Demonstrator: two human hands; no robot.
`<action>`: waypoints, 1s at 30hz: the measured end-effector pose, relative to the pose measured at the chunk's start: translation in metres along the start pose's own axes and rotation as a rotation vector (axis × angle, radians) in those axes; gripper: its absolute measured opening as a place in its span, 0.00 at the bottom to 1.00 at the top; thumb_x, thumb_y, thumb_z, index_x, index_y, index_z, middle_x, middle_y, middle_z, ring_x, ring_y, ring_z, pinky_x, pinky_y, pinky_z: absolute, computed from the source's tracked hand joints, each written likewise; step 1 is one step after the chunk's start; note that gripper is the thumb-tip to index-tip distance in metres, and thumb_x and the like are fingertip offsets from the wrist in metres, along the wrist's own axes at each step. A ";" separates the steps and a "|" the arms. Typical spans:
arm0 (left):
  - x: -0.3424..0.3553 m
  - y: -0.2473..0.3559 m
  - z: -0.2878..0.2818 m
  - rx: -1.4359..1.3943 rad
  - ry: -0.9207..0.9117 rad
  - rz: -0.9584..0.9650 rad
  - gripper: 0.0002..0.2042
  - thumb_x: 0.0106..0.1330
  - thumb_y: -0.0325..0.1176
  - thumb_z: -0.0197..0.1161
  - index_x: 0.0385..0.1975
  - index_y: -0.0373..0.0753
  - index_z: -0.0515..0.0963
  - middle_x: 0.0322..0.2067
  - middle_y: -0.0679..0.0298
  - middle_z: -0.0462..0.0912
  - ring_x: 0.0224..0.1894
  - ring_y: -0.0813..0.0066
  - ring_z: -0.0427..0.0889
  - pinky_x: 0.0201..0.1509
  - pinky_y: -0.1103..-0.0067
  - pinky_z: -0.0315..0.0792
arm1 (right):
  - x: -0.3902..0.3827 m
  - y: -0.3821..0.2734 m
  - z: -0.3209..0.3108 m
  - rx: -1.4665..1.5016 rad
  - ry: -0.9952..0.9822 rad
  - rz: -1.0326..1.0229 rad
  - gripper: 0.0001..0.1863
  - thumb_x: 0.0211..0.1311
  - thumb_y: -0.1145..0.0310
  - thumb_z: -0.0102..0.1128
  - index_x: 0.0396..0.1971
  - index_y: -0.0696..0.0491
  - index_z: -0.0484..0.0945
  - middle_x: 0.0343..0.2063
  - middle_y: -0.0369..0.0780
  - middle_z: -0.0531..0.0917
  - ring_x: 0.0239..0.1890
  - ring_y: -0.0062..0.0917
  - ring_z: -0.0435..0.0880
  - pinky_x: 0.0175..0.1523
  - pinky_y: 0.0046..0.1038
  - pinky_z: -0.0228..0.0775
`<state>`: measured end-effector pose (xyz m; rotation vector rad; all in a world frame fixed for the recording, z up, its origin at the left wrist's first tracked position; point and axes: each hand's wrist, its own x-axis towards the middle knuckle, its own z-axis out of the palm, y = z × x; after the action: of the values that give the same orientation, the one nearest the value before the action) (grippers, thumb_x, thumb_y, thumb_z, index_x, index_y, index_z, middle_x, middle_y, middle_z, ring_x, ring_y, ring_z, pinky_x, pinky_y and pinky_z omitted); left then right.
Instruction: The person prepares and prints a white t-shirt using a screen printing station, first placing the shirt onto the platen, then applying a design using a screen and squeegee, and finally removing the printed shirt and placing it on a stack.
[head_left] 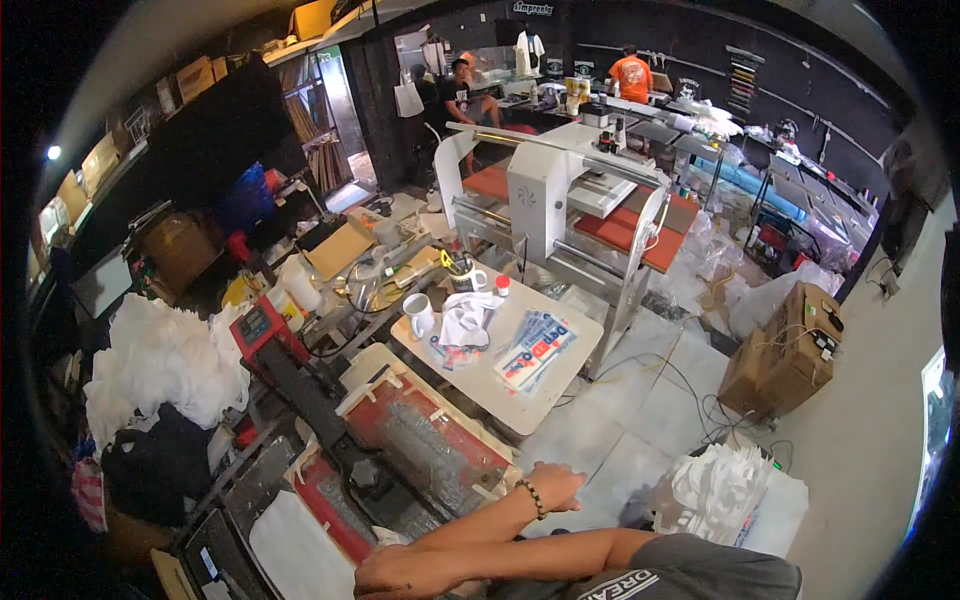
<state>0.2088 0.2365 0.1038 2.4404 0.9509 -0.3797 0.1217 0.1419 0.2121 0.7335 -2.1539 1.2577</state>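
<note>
My forearms cross at the lower centre. My left hand [557, 485], with a beaded bracelet at the wrist, hangs empty with loosely bent fingers in front of the heat press's red padded platen [425, 430]. My right hand [390, 572] lies low at the left forearm, its fingers mostly hidden. A black press arm [330, 420] with a red control box [258, 323] extends beside the platens; a white sheet [295, 545] covers part of the lower one. Beyond them, a small table [535, 400] carries mugs [419, 315], a white cloth [465, 325] and printed transfers [530, 350].
A large white press machine [535, 190] stands beyond the table. Cardboard boxes [775, 370], cables and piled white scraps [710, 495] flank the wall at right. A white heap [165, 360] crowds the left. One person [458, 95] sits at the back; another [630, 78] stands in orange.
</note>
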 end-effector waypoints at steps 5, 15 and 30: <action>-0.004 -0.001 0.002 -0.060 0.007 0.011 0.23 0.60 0.49 0.70 0.49 0.39 0.78 0.40 0.49 0.85 0.46 0.47 0.85 0.48 0.57 0.79 | 0.002 -0.011 -0.028 -0.016 0.189 -0.478 0.30 0.78 0.54 0.37 0.45 0.67 0.80 0.40 0.57 0.83 0.38 0.52 0.82 0.43 0.45 0.74; -0.001 -0.008 0.002 -0.105 -0.003 0.013 0.20 0.60 0.47 0.70 0.41 0.36 0.81 0.37 0.47 0.86 0.43 0.47 0.86 0.47 0.57 0.79 | 0.004 0.007 -0.009 0.088 -0.034 -0.131 0.31 0.79 0.55 0.32 0.47 0.68 0.78 0.40 0.56 0.82 0.37 0.50 0.82 0.43 0.45 0.75; -0.004 0.001 -0.008 -0.093 -0.032 -0.042 0.17 0.60 0.44 0.72 0.41 0.37 0.85 0.40 0.49 0.87 0.45 0.51 0.87 0.47 0.60 0.82 | 0.006 -0.009 -0.027 -0.126 0.234 -0.466 0.27 0.78 0.58 0.37 0.45 0.70 0.77 0.34 0.55 0.81 0.34 0.48 0.81 0.38 0.44 0.75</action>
<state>0.2071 0.2379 0.1131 2.3270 0.9859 -0.3790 0.1281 0.1616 0.2329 0.9181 -1.7248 0.9040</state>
